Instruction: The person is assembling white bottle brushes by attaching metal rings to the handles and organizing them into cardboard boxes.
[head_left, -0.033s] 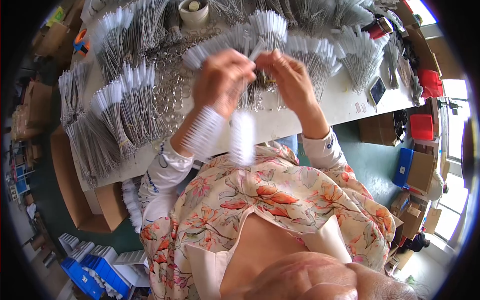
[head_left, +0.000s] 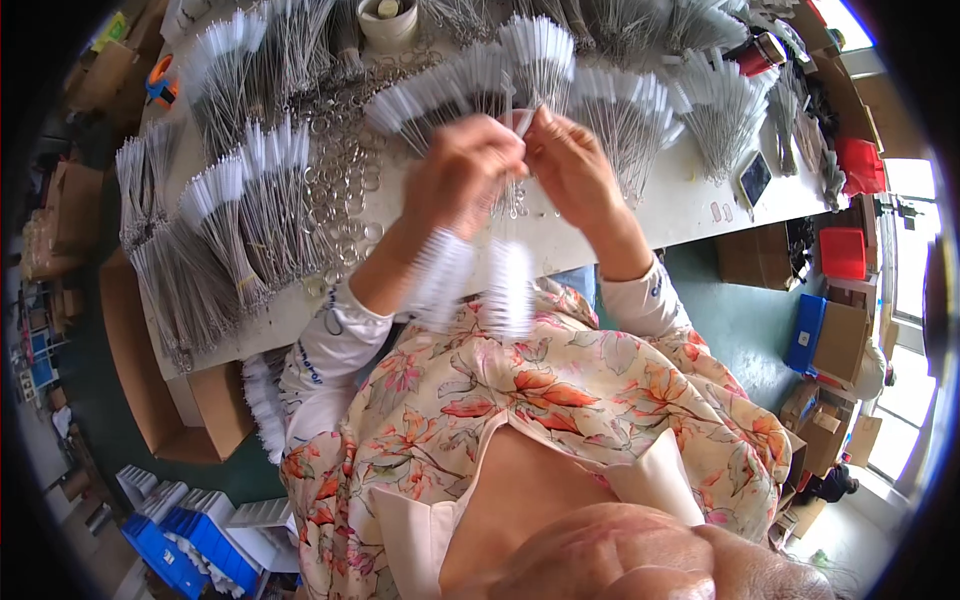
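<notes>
My left hand (head_left: 466, 165) is closed, its fingers blurred by motion. Two thick white bristle brushes, one (head_left: 510, 290) hanging straight and another (head_left: 440, 272) tilted beside my wrist, dangle below it; their wire ends run up into the hand. Close by on the right, my right hand (head_left: 575, 168) pinches thumb to forefinger. A small whitish strip (head_left: 522, 122) shows between the fingertips of both hands, its far end hidden. Just beyond the hands lie bundles of thin white-tipped wire brushes (head_left: 538, 55), with looped handles pointing toward me.
More brush bundles (head_left: 255, 190) cover the left of the white table (head_left: 690, 222). Loose metal rings (head_left: 345, 190) are strewn beside them. A white pot (head_left: 388, 25) and an orange tape dispenser (head_left: 161, 82) stand farther back. A phone-like dark device (head_left: 754, 180) lies at the right.
Both hands have shifted slightly toward me, the left also to the right. The hanging brushes have swung right with it. The whitish strip stays between the fingertips.
</notes>
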